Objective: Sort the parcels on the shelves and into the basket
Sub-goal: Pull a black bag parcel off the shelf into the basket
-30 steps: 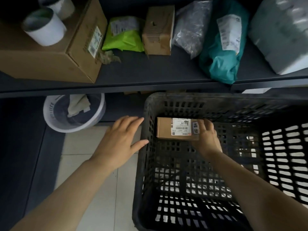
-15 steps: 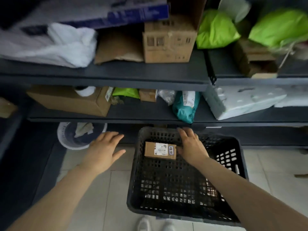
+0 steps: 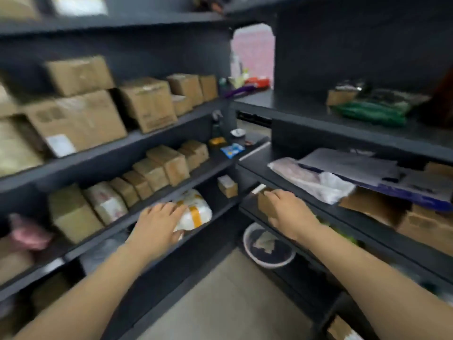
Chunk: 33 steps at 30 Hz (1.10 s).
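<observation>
Room: a corner where two runs of dark shelves (image 3: 157, 139) meet over a pale tiled floor (image 3: 228, 298); the whole picture is blurred.
Left shelves: rows of brown boxes (image 3: 157, 173) on several levels.
White parcel: a soft white parcel (image 3: 196, 212) crossed with yellow tape lies on a lower left shelf, near its front edge.
Left hand: the left hand (image 3: 159, 224) rests on the near side of the white parcel, fingers fairly straight and laid over it.
Small brown box: a small brown box (image 3: 264, 207) sits at the front edge of a lower right shelf.
Right hand: the right hand (image 3: 289, 212) covers the box's top; whether its fingers clasp it cannot be told.
Right shelves: a white plastic bag (image 3: 316, 182) one level up, a green packet (image 3: 372, 112) higher still.
Floor: a round white tub (image 3: 269, 261) stands in the corner, below the right hand.
</observation>
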Each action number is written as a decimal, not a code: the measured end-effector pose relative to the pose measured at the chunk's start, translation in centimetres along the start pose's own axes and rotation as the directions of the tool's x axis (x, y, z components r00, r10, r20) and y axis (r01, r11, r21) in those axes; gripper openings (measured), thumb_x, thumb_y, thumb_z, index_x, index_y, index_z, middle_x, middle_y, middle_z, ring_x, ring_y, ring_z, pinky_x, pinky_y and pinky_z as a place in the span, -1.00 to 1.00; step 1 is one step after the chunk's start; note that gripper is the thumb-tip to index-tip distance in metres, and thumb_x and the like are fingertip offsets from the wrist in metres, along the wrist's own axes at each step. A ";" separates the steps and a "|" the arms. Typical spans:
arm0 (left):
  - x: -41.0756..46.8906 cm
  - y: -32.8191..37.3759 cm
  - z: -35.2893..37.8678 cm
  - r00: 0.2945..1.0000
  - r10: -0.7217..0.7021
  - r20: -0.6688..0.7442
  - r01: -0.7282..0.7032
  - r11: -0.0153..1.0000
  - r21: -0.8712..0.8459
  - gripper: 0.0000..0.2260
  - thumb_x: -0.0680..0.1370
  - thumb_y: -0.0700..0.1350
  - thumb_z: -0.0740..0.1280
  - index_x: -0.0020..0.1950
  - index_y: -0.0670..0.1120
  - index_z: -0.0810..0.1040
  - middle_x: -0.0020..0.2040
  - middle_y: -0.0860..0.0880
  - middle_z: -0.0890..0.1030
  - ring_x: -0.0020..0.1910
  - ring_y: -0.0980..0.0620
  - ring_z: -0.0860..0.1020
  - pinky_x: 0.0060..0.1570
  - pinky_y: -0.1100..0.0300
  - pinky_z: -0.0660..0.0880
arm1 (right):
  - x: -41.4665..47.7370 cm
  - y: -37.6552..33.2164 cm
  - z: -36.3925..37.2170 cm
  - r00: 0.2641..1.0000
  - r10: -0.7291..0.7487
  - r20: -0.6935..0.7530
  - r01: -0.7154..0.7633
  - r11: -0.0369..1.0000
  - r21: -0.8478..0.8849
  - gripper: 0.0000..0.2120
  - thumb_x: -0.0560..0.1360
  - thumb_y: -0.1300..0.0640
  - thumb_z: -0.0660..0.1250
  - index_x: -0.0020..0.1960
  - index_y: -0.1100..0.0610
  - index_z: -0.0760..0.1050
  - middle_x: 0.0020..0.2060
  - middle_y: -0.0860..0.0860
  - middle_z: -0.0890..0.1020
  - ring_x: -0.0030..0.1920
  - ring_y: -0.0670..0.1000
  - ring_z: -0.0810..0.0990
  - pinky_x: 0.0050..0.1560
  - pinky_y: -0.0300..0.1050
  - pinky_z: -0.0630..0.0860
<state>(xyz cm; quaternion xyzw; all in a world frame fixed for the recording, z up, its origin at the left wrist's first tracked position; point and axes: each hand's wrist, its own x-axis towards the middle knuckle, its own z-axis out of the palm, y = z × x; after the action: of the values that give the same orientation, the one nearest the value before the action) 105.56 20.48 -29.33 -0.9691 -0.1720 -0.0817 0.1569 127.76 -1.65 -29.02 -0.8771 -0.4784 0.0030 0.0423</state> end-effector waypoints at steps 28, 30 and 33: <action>-68.7 -34.7 -30.4 0.549 -0.807 -0.218 0.793 0.421 0.440 -0.47 0.45 0.12 0.38 0.38 0.01 0.40 0.30 -0.04 0.48 0.27 -0.10 0.44 0.14 -0.05 0.45 | -15.7 -78.0 -18.3 0.368 -0.876 -0.311 0.893 0.426 -0.145 -0.41 0.53 0.00 0.30 0.48 0.06 0.16 0.43 0.05 0.28 0.39 0.09 0.27 0.36 -0.02 0.27; -70.7 -35.9 -30.9 0.524 -0.824 -0.217 0.798 0.386 0.462 -0.48 0.46 0.13 0.36 0.38 0.02 0.41 0.31 -0.03 0.47 0.28 -0.09 0.43 0.16 -0.05 0.44 | -16.3 -81.2 -18.5 0.334 -0.886 -0.321 0.914 0.388 -0.120 -0.42 0.52 0.01 0.31 0.47 0.05 0.18 0.42 0.04 0.28 0.40 0.09 0.27 0.38 -0.01 0.26; -72.8 -38.2 -31.2 0.523 -0.818 -0.241 0.797 0.367 0.480 -0.49 0.51 0.15 0.27 0.43 0.04 0.33 0.37 0.00 0.40 0.34 -0.06 0.36 0.26 -0.02 0.36 | -16.2 -85.5 -18.7 0.293 -0.895 -0.337 0.930 0.348 -0.115 -0.39 0.52 0.00 0.31 0.49 0.04 0.15 0.43 0.03 0.26 0.39 0.09 0.26 0.37 0.03 0.29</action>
<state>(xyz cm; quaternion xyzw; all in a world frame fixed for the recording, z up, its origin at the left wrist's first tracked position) 21.11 21.76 -5.03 -0.6748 -0.6411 -0.0777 0.3572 48.13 29.45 -4.36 -0.4300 -0.8752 -0.1494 0.1636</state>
